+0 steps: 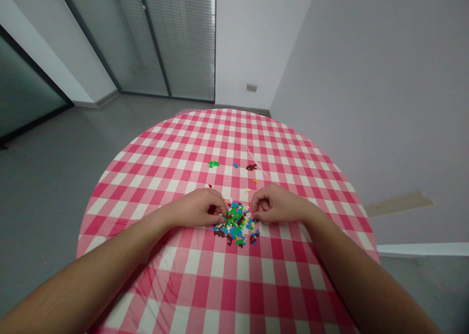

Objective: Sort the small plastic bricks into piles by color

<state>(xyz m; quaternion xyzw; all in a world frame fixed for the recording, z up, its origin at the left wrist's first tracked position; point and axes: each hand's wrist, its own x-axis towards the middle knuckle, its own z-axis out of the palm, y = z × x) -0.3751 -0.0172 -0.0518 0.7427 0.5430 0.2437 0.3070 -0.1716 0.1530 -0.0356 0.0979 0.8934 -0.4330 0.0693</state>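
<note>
A mixed heap of small building bricks (pixel 236 229) in blue, green, brown, yellow and white lies on the round table. My left hand (pixel 200 207) rests at the heap's left edge, its thumb and fingertips curled together in a pinch among the bricks. On the opposite side my right hand (pixel 280 204) has its fingers curled in, thumb and index meeting at the heap's right edge. Whatever either pinch holds is too small or hidden to name. Beyond the hands lie a green brick group (pixel 213 164), a blue brick group (pixel 235 165) and a brown brick group (pixel 251 167).
A red-and-white checked cloth (pixel 176 153) covers the table. A red piece (pixel 210 186), a yellow piece (pixel 255 181) and some pale yellow pieces (pixel 247 190) lie between heap and groups. A wall (pixel 384 104) stands to the right; glass partitions (pixel 179 41) are behind.
</note>
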